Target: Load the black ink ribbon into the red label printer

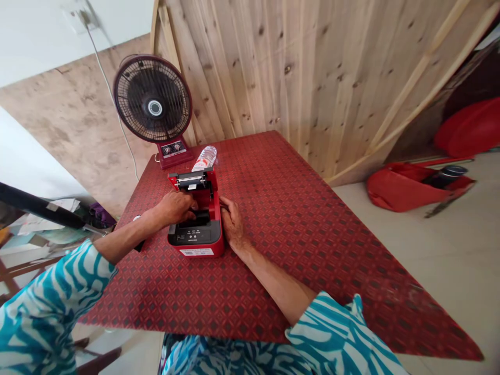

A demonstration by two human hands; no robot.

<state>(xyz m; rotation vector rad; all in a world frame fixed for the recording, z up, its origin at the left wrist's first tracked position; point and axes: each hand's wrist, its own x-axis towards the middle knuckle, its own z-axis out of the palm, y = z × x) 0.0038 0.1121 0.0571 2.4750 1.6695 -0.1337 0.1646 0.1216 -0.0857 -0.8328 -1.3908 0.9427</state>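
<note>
A red and black label printer (199, 234) stands on the table with its lid (191, 179) raised. My left hand (177, 207) reaches into the printer's bay from the left, its fingers curled inward. What those fingers pinch, if anything, is hidden. Against the printer's right side wall lies my right hand (232, 221), fingers extended along it and holding nothing. A white sticker (197, 252) is on the printer's front face. Just behind the lid, a clear plastic bottle (205, 157) lies on its side.
A dark red fan (154, 107) stands at the table's back left corner, its cord hanging from a wall socket (81, 18). The red patterned table (297, 239) meets a wooden plank wall (281, 67). A red bag (406, 187) with a dark bottle (447, 176) lies on the right floor.
</note>
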